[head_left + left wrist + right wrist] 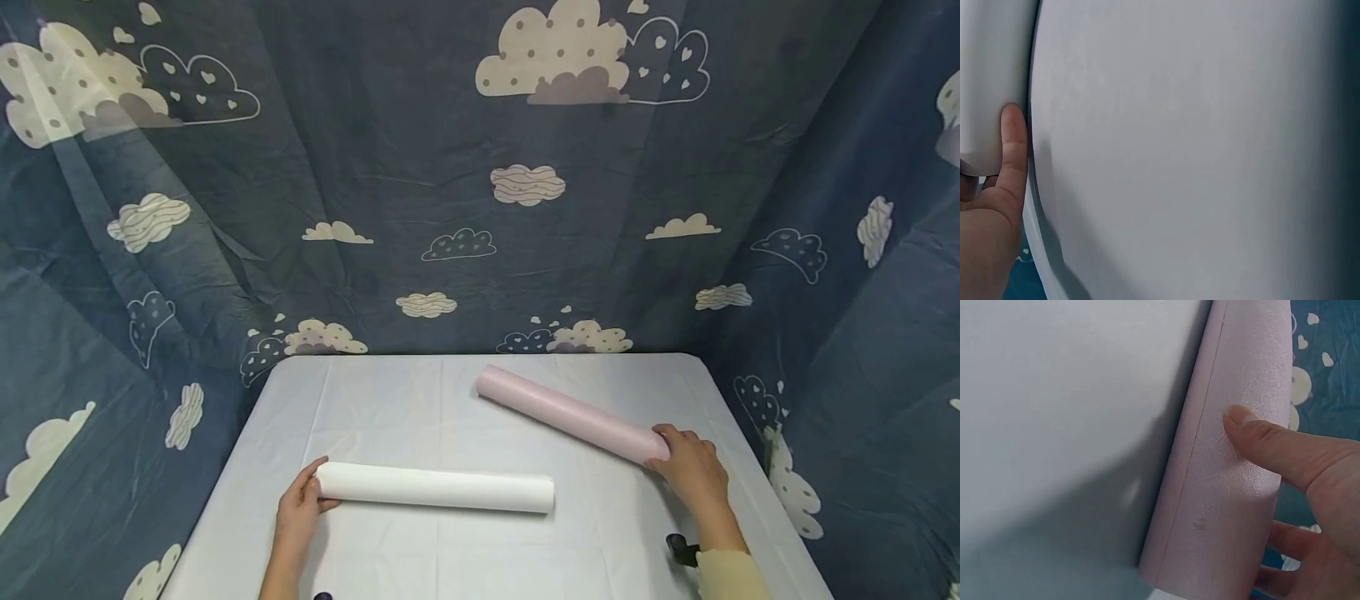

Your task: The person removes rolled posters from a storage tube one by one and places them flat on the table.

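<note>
A white roll [438, 487] lies nearly level across the front half of the table. My left hand [298, 508] grips its left end, and in the left wrist view the thumb [1014, 140] lies along the side of the roll [988, 75]. Farther back on the right, a pink roll [566, 411] slants from the back middle down toward the right. Its near right end is held by my right hand [692, 471]. From the right wrist, the thumb [1266, 440] presses on the pink surface [1222, 506], with the other fingers round the far side.
Both rolls are on a table with a white cover [390, 400]. Dark blue cloud-print cloth [420, 150] hangs behind the table and on both sides. A small black object [681, 550] sits by the right wrist, and another dark bit [323, 596] shows at the bottom edge.
</note>
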Demonstrator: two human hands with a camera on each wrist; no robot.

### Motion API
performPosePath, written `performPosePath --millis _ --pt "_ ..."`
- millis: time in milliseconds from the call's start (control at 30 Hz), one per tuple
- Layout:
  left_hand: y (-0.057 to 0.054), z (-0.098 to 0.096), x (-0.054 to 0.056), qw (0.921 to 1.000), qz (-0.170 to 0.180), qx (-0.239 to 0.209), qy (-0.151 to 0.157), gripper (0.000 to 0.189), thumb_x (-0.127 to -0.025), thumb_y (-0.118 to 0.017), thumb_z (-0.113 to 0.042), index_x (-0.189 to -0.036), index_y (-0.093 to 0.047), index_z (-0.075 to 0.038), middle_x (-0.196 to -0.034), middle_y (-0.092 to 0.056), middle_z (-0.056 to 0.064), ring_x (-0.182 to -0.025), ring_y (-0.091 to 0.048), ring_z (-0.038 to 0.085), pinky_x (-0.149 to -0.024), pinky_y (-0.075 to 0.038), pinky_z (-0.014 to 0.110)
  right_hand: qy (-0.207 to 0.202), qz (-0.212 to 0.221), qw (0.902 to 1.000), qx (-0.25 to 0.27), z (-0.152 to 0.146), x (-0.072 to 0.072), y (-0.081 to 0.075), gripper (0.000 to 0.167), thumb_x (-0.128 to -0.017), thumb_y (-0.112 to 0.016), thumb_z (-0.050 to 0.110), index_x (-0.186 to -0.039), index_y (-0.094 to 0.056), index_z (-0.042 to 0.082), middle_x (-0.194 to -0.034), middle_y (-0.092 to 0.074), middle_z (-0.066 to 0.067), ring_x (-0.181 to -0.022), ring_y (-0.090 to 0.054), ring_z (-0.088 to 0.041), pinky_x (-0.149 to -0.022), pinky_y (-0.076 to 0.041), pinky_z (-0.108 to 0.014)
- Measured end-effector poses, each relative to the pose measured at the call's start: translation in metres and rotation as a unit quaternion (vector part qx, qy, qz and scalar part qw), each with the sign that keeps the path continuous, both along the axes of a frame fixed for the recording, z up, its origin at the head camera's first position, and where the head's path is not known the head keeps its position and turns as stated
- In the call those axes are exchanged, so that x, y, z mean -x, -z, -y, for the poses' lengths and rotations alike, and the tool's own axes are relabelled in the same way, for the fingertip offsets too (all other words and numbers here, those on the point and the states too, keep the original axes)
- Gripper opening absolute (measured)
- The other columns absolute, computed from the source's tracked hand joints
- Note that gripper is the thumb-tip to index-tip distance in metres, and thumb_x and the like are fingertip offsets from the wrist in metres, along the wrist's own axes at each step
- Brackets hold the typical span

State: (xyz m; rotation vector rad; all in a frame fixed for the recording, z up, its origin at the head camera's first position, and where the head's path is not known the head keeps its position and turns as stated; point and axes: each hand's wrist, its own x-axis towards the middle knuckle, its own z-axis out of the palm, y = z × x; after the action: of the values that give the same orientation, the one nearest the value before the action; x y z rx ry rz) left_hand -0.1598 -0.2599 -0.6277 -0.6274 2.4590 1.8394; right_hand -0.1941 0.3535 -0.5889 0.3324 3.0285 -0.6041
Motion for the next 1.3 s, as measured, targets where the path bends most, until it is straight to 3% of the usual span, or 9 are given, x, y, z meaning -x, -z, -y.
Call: performPosePath --millis 433,667,1000,1300 --pt "0.001 -0.022 0.002 0.9998 -0.02 0.002 0.005 0.044 -0.115 -0.034 -0.009 -0.157 -0.049 -0.006 -0.154 -0.05 0.034 -0.088 -0.071 0.007 -0.082 -0.062 0.022 -0.026 -0.039 0.9987 -0.02 0.018 0.041 0.005 0.065 -0.087 -0.088 0.02 -0.143 -0.059 0.006 -0.14 -0.057 -0.035 -0.126 -0.051 -0.06 -0.096 -0.049 -0.072" --pt "0.001 -0.033 0.001 0.9997 -0.017 -0.006 0.018 0.043 -0.116 -0.034 -0.01 -0.157 -0.048 -0.007 -0.152 -0.051 0.036 -0.091 -0.074 0.011 -0.085 -0.063 0.024 -0.026 -0.039 0.9984 -0.03 0.032 0.063 0.006 0.064 -0.086 -0.088 0.017 -0.143 -0.06 0.007 -0.142 -0.058 -0.033 -0.128 -0.052 -0.057 -0.104 -0.047 -0.073" --pt "0.005 -0.053 -0.002 0.9991 -0.028 -0.017 0.025 0.042 -0.115 -0.035 -0.007 -0.154 -0.05 -0.003 -0.148 -0.054 0.037 -0.11 -0.074 0.032 -0.087 -0.064 0.031 -0.045 -0.041 0.9968 -0.053 0.062 0.091 0.01 0.062 -0.086 -0.089 0.019 -0.141 -0.062 0.011 -0.143 -0.06 -0.03 -0.131 -0.052 -0.055 -0.111 -0.045 -0.07" --pt "0.004 -0.066 0.0 0.9977 -0.034 -0.04 0.043 0.041 -0.116 -0.035 -0.01 -0.154 -0.05 -0.004 -0.155 -0.05 0.035 -0.115 -0.073 0.032 -0.091 -0.064 0.031 -0.07 -0.041 0.9949 -0.06 0.096 0.11 0.0 0.062 -0.086 -0.09 0.021 -0.141 -0.062 0.013 -0.142 -0.061 -0.027 -0.131 -0.054 -0.052 -0.111 -0.046 -0.066"
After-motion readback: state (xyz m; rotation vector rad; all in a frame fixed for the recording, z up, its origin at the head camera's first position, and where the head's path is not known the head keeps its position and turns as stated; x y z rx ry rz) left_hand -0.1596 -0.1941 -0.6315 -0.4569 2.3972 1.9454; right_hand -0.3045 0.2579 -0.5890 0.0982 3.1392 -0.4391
